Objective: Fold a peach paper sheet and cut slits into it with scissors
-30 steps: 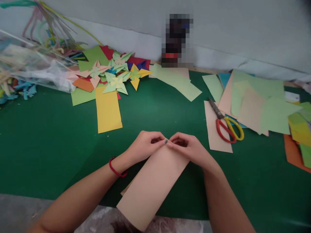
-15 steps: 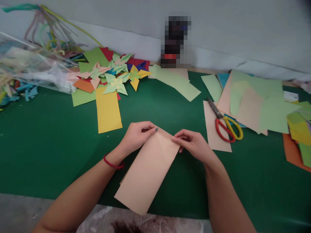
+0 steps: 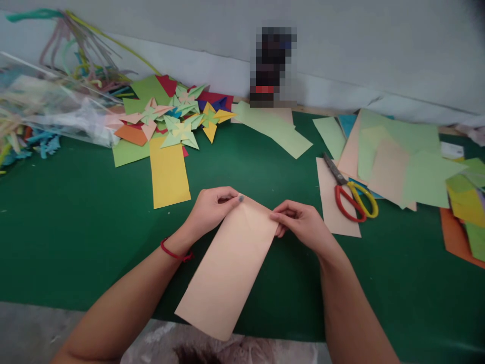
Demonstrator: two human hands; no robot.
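Note:
A pale peach sheet of paper [image 3: 227, 273], long and folded over at its far end, slants toward me above the green table. At its far left corner my left hand [image 3: 214, 210] pinches the edge between thumb and fingers. The far right corner is gripped by my right hand [image 3: 297, 220], thumb on top and fingers partly hidden beneath. A faint diagonal crease shows near the far edge. To the right of my right hand lie scissors [image 3: 350, 192] with one red and one yellow handle, resting on another peach sheet [image 3: 337, 217].
Folded paper stars [image 3: 182, 130] and a yellow sheet [image 3: 170, 174] lie at the back left, beside a clear plastic bag [image 3: 76, 111] and fuzzy coloured stems [image 3: 71, 45]. Green and peach sheets [image 3: 424, 177] pile up at the right. A pixelated dark object [image 3: 271, 65] stands by the wall.
The peach paper has shifted slightly left, its near end lower and closer to me. An underlying layer that showed at its left edge is now mostly covered. Both hands keep their grip.

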